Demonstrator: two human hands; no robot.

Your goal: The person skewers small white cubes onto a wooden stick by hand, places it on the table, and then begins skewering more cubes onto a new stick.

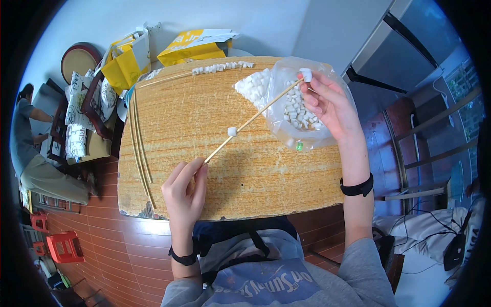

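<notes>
My left hand (185, 189) pinches the lower end of a thin wooden stick (255, 114), which slants up to the right above the table. At its upper tip, my right hand (330, 102) holds a small white marshmallow-like piece (306, 74) between thumb and fingers. Another white piece (232, 131) shows against the stick's middle; whether it is on the stick or lies on the table I cannot tell. Below my right hand, a clear plastic bag (279, 126) contains many such pieces. A heap of white pieces (253, 88) lies left of the bag.
On the wood-grained table (286, 179), several bare sticks (136, 148) lie along the left. A row of white pieces (222, 67) lines a stick at the far edge. Yellow-and-white bags (192, 48) stand behind. Another person (38, 138) bends by a chair at left.
</notes>
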